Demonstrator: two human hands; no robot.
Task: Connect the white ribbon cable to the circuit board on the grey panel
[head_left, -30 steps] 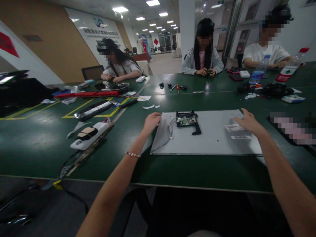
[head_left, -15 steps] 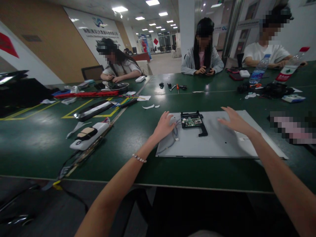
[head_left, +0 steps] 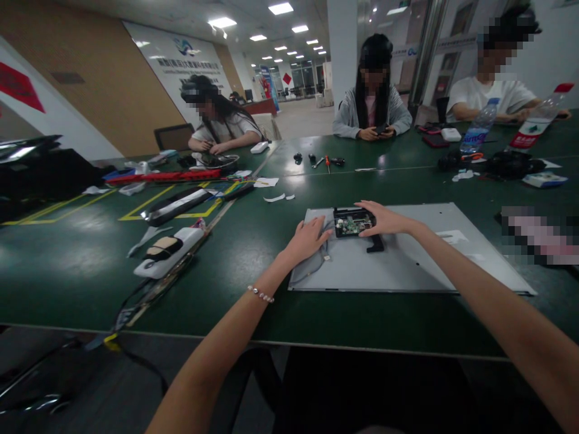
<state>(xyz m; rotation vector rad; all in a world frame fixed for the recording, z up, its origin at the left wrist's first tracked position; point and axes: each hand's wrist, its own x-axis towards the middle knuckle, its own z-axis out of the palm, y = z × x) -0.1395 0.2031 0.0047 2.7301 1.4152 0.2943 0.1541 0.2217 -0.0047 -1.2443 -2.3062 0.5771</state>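
A flat grey-white display panel (head_left: pixel 398 268) lies on the green table in front of me. A green circuit board (head_left: pixel 353 224) in a black plastic frame (head_left: pixel 375 243) sits on its far left part. My right hand (head_left: pixel 382 218) spans the right end of the frame, thumb on the near side and fingers on the far side. Over the panel's left edge rests my left hand (head_left: pixel 310 239), fingers stretched toward the board and touching the grey cables (head_left: pixel 322 260). Its fingers are not closed round anything I can see.
A white power bank-like device (head_left: pixel 174 250) and a long black-and-silver piece (head_left: pixel 178 204) lie to the left. Small tools, including a screwdriver (head_left: pixel 328 164), lie farther back. Two bottles, one blue-capped (head_left: pixel 479 126), stand back right. Several people sit across the table.
My right hand has moved left across the panel and closed on the right end of the board's frame. My left hand has lowered slightly onto the cables beside the board.
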